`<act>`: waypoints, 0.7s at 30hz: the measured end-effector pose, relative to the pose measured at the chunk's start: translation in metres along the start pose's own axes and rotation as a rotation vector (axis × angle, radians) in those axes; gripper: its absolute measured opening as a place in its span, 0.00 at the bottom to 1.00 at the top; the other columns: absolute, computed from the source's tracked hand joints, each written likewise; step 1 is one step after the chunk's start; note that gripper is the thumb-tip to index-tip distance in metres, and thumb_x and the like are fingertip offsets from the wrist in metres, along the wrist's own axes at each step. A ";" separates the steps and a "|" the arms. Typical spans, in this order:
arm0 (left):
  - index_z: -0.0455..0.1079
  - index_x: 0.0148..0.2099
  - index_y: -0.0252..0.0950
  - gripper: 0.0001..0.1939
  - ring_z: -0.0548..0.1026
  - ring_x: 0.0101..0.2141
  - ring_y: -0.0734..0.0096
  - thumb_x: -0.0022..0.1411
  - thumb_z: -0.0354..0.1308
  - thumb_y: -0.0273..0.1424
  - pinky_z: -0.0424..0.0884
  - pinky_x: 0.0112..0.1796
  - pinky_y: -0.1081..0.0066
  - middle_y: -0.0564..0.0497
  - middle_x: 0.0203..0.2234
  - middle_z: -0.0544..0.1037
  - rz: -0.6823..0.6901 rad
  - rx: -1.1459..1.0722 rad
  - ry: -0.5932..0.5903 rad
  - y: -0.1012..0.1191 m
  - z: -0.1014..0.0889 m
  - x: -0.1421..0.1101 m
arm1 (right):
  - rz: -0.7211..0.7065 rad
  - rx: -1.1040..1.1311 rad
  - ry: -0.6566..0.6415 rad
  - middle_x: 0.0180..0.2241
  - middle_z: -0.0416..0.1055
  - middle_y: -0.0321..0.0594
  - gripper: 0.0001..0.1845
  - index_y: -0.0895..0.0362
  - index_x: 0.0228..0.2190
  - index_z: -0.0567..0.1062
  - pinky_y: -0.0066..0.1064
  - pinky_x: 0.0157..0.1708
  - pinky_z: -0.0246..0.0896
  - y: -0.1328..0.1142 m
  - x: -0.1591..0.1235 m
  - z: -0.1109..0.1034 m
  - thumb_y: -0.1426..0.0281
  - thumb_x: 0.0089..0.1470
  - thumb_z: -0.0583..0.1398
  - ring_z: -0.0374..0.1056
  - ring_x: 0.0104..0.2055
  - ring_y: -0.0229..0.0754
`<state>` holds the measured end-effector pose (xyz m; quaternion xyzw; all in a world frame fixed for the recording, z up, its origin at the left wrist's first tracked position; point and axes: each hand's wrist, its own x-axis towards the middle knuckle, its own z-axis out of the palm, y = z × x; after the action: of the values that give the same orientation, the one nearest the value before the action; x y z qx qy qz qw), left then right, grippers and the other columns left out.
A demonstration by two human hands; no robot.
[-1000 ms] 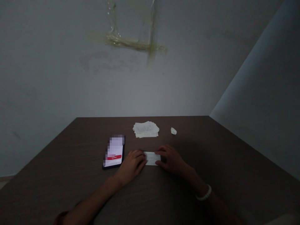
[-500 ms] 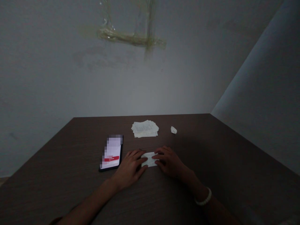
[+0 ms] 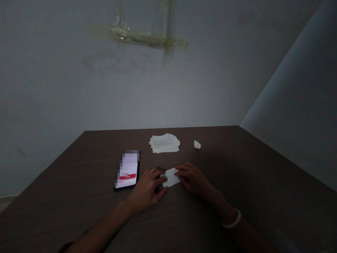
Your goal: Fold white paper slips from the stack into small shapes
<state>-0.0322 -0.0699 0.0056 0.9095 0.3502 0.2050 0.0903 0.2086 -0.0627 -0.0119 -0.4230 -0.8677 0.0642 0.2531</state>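
A small slip of paper (image 3: 171, 177) with rows of printed lines lies on the brown table between my two hands, turned at an angle. My left hand (image 3: 150, 186) holds its left end, fingertips on the edge and thumb near the lower corner. At the right end, my right hand (image 3: 192, 180) grips the slip with its fingers bent over it; its thumb is partly hidden. Beyond my hands sits an uneven stack of printed paper slips (image 3: 165, 143). To the left of my left hand, a phone (image 3: 127, 170) lies face up with its screen lit.
A small crumpled white scrap (image 3: 197, 144) lies right of the stack. The brown table (image 3: 79, 182) meets a grey wall (image 3: 205, 95) at the back, with clear tape (image 3: 147, 39) stuck on it. Another wall (image 3: 297, 116) runs along the right.
The slip has turned, its right end swinging away from me. My right hand has shifted slightly with it. The whole view has moved a little; the stack, phone and scrap stay in place.
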 end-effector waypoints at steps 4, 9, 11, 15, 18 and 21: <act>0.73 0.47 0.37 0.12 0.68 0.48 0.54 0.64 0.54 0.33 0.64 0.49 0.53 0.43 0.46 0.73 0.008 0.060 -0.006 0.003 -0.001 0.000 | 0.078 -0.027 0.029 0.43 0.73 0.43 0.11 0.55 0.43 0.76 0.38 0.47 0.60 -0.002 0.002 -0.005 0.71 0.58 0.58 0.65 0.45 0.44; 0.73 0.46 0.37 0.12 0.69 0.47 0.55 0.65 0.51 0.32 0.66 0.48 0.54 0.44 0.44 0.74 0.012 0.082 0.014 0.004 0.000 -0.001 | 0.166 0.040 0.059 0.37 0.74 0.40 0.09 0.54 0.41 0.76 0.35 0.43 0.61 -0.003 0.003 -0.006 0.70 0.57 0.60 0.68 0.40 0.42; 0.73 0.46 0.37 0.12 0.69 0.46 0.56 0.66 0.50 0.32 0.67 0.47 0.55 0.44 0.44 0.74 0.015 0.076 0.025 0.003 0.001 -0.001 | 0.218 0.076 0.081 0.34 0.75 0.39 0.09 0.54 0.40 0.76 0.33 0.39 0.62 -0.003 0.002 -0.005 0.69 0.55 0.61 0.68 0.36 0.41; 0.73 0.45 0.37 0.12 0.70 0.47 0.56 0.66 0.49 0.32 0.68 0.47 0.55 0.44 0.44 0.75 0.019 0.077 0.036 0.003 0.001 0.000 | 0.223 0.101 0.104 0.32 0.74 0.39 0.10 0.55 0.39 0.76 0.33 0.37 0.62 -0.005 0.001 -0.006 0.70 0.53 0.62 0.67 0.34 0.41; 0.74 0.44 0.37 0.13 0.70 0.46 0.56 0.67 0.49 0.32 0.68 0.47 0.55 0.44 0.43 0.75 0.011 0.085 0.033 0.004 0.002 0.001 | 0.102 0.081 0.071 0.37 0.74 0.41 0.11 0.55 0.40 0.76 0.34 0.41 0.61 -0.008 0.000 -0.009 0.69 0.52 0.62 0.66 0.39 0.42; 0.74 0.43 0.36 0.13 0.71 0.45 0.57 0.68 0.48 0.32 0.69 0.47 0.55 0.44 0.42 0.76 0.012 0.090 0.040 0.004 0.003 0.001 | -0.006 0.071 0.014 0.38 0.73 0.41 0.10 0.54 0.38 0.77 0.36 0.44 0.60 -0.010 -0.001 -0.008 0.71 0.52 0.62 0.66 0.41 0.43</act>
<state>-0.0277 -0.0719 0.0045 0.9105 0.3553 0.2078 0.0409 0.2062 -0.0703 -0.0024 -0.4119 -0.8642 0.0913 0.2741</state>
